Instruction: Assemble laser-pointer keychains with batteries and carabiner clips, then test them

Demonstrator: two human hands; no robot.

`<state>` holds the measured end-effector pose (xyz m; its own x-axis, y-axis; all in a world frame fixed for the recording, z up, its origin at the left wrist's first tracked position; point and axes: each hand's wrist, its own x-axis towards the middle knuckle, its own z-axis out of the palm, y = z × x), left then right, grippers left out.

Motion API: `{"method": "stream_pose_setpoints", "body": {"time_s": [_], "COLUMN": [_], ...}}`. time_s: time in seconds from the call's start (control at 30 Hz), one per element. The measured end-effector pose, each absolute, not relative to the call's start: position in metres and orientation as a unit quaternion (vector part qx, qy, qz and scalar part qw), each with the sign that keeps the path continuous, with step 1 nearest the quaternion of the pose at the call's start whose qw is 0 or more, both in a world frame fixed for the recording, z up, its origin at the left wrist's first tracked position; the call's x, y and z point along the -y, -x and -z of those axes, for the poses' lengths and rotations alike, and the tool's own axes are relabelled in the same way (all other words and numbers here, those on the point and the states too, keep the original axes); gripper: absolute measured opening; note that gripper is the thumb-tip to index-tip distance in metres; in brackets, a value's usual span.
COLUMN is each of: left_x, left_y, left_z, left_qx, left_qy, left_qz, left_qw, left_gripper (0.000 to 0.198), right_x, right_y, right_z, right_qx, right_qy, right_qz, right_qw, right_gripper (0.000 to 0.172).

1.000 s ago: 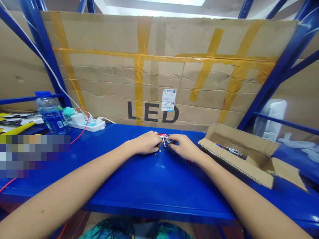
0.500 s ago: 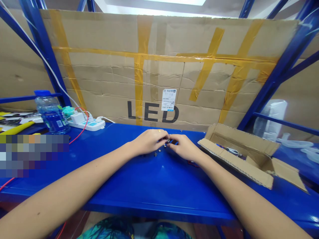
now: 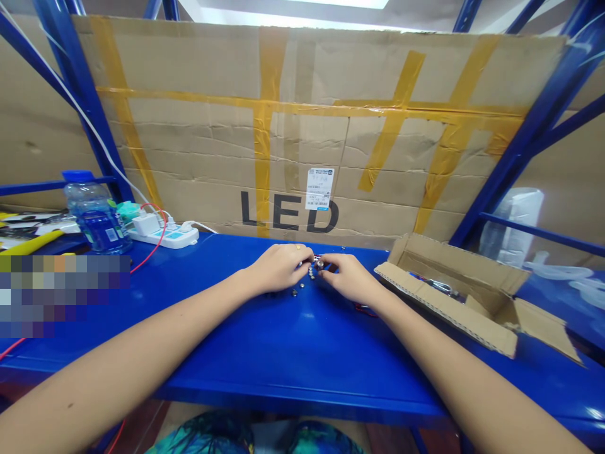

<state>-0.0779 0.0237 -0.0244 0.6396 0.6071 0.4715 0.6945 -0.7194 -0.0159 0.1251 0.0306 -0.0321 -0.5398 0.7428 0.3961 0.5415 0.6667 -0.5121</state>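
My left hand [image 3: 282, 267] is over the blue tabletop [image 3: 302, 353], its fingers curled together at small parts that are mostly hidden. Facing it, my right hand [image 3: 348, 277] pinches a small shiny metal part [image 3: 320, 265] between thumb and fingers. Some small metal pieces [image 3: 311, 272] lie in the gap between my hands. Nearer to me, a small silver piece [image 3: 302, 285] and a darker metal piece [image 3: 294, 292] rest on the table. Red wire [image 3: 366, 310] shows beneath my right wrist. The parts are too small to name exactly.
An open cardboard box [image 3: 454, 309] with a cable inside stands at the right. To the left are a blue-capped bottle [image 3: 97, 214] and a white power strip [image 3: 172, 237] with plugs and a red cord. A large cardboard sheet [image 3: 208, 151] rises behind the table.
My hands have moved slightly apart, the left one a little to the left. More of the metal part in my right fingers now shows.
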Motion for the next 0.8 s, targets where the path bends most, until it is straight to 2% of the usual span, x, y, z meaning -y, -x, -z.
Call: {"method": "stream_pose_setpoints", "body": {"time_s": [0.23, 0.43, 0.7, 0.8], "left_x": [-0.0310, -0.0330, -0.0289, -0.0270], "left_y": [0.0832, 0.0827, 0.0756, 0.0749], "left_z": [0.0272, 0.0272, 0.0294, 0.0277], "left_qx": [0.311, 0.299, 0.406, 0.417], "left_qy": [0.946, 0.951, 0.903, 0.896], "left_qz": [0.073, 0.069, 0.099, 0.103], "left_qw": [0.055, 0.023, -0.097, -0.113], "left_gripper": [0.012, 0.016, 0.006, 0.005], "right_x": [-0.0296, -0.0279, -0.0253, -0.0284], "right_y": [-0.1249, -0.1233, -0.1219, -0.1234], "right_z": [0.0308, 0.0301, 0.0280, 0.0311], "right_qx": [0.847, 0.849, 0.853, 0.855], "right_qy": [0.434, 0.428, 0.434, 0.430], "right_qz": [-0.126, -0.143, -0.134, -0.133], "right_qw": [0.280, 0.276, 0.256, 0.256], "right_gripper": [0.013, 0.015, 0.014, 0.012]}}
